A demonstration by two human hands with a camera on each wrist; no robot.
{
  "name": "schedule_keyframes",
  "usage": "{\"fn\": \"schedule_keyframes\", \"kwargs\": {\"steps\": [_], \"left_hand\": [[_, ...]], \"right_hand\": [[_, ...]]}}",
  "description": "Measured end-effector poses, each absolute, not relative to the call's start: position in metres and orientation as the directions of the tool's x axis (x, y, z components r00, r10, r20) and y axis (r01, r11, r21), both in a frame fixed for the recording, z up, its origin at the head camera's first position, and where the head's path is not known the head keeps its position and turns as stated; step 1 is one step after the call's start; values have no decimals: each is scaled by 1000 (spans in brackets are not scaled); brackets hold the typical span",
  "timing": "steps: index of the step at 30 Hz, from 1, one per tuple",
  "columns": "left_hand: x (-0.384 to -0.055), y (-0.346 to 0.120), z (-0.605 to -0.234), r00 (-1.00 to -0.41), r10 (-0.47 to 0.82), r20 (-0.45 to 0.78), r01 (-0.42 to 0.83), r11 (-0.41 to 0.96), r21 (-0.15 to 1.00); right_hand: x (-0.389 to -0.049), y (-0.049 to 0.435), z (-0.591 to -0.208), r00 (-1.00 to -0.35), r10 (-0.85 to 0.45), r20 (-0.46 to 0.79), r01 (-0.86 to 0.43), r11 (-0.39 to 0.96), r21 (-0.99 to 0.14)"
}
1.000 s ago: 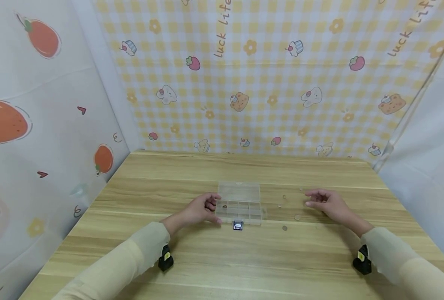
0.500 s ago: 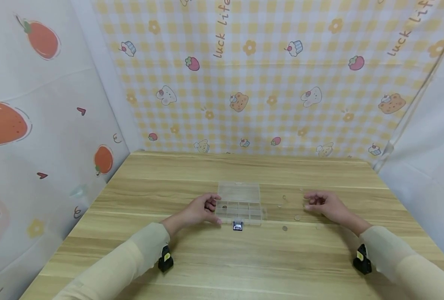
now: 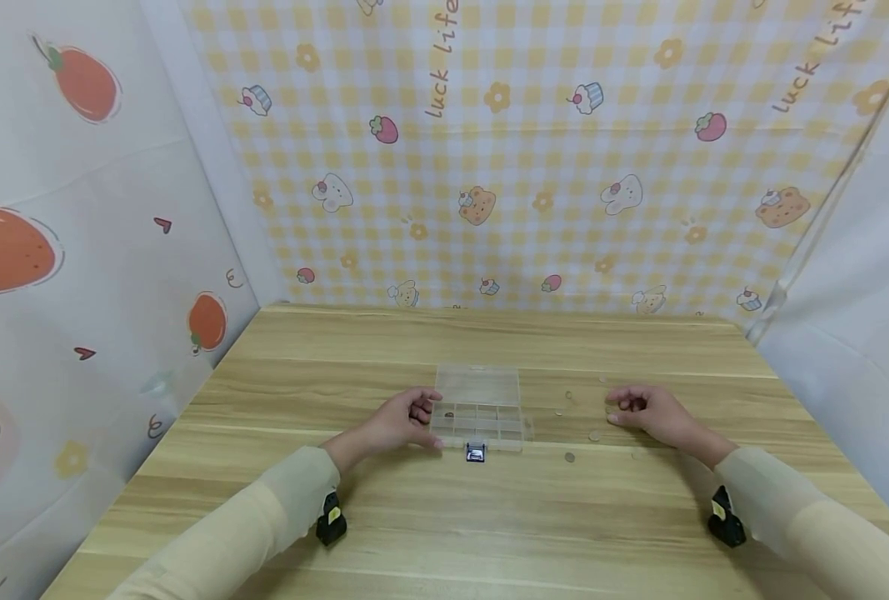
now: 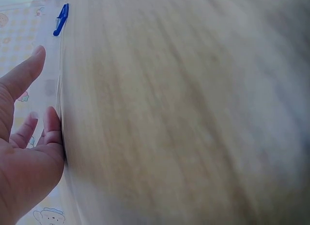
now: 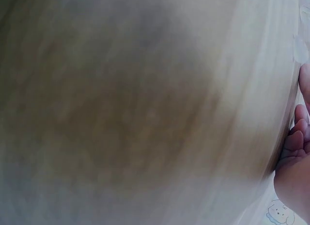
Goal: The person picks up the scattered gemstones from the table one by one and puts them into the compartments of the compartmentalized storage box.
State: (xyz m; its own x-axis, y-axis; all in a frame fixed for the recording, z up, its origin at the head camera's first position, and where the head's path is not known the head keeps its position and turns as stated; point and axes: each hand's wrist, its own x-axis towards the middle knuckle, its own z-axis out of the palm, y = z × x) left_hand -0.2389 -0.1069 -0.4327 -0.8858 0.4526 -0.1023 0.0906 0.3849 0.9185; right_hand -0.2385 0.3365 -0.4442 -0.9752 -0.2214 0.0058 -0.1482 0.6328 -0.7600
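- Left hand grips the near end of a clear divided box on the counter;
- small pieces lie scattered to its right;
- right hand, fingertips bent close, contents untellable; apparently a pickup, needing a secure pinch

Looks low across a pale tan tabletop of streaked wood grain, blurred over most of the view and shadowed in patches. Catches, cut off at the right edge, a bare right hand with bent fingers grouped beneath one upper digit, close to or touching the wood; cannot tell which. Includes, just above that digit, a pale rounded shape, too faint to identify. Shows, at lower right, a whitish cloth printed with a thinly outlined white cartoon animal.
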Motion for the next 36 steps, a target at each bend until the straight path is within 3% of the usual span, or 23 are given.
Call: {"fn": "schedule_keyframes", "kwargs": {"steps": [36], "left_hand": [[-240, -108, -435, -881, 463, -95, 102, 384, 918]], "right_hand": [[-238, 330, -440, -979, -202, 23, -158, 684, -713]]}}
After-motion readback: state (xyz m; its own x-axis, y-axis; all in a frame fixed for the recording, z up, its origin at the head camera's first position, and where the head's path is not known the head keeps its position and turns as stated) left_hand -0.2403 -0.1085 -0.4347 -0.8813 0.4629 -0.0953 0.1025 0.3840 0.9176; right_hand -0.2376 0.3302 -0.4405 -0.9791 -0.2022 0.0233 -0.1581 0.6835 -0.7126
